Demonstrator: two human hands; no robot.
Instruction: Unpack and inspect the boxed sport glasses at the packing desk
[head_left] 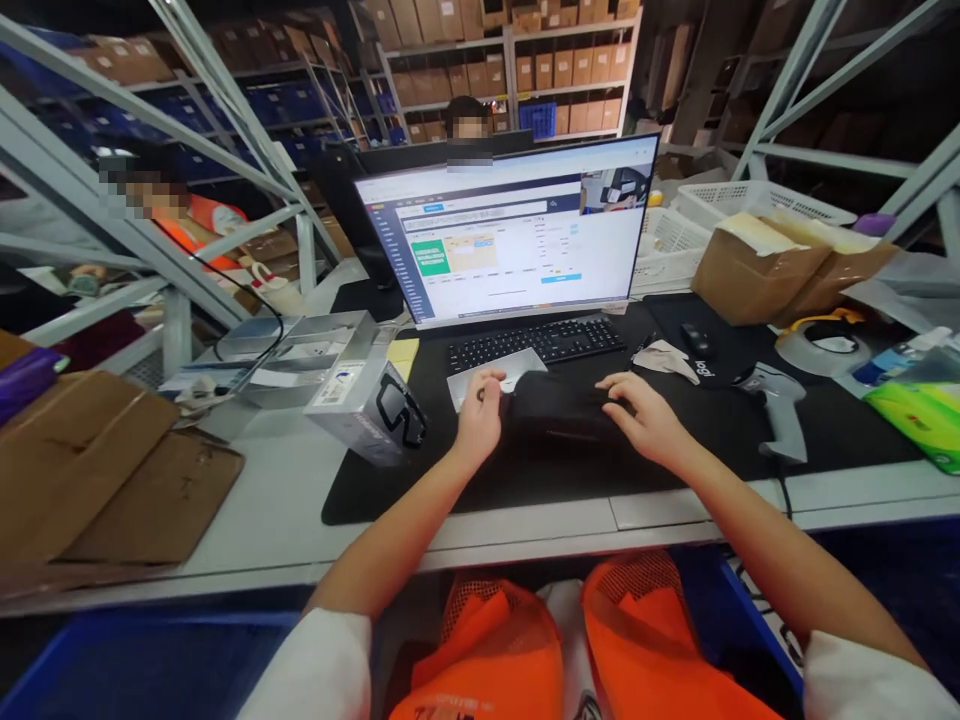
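Note:
A dark, soft-looking black pouch (559, 405) is between my two hands, above the desk mat; its outline blends into the black mat. My left hand (478, 412) is closed at its left end, thumb against curled fingers. On the opposite side, my right hand (645, 415) has its thumb and bent fingers around the pouch's right edge. Behind my left hand lies a pale flat box or card (459, 385), partly covered by the hand. Left of it stands a grey box (367, 412) printed with a picture of black goggles.
A monitor (517, 240) and keyboard (574, 340) stand ahead. To the right are a mouse (697, 342), barcode scanner (780, 410), tape roll (825, 345) and carton (757, 265). Grey open boxes (322, 345) and brown cardboard (97, 470) sit left. Two people are beyond the desk.

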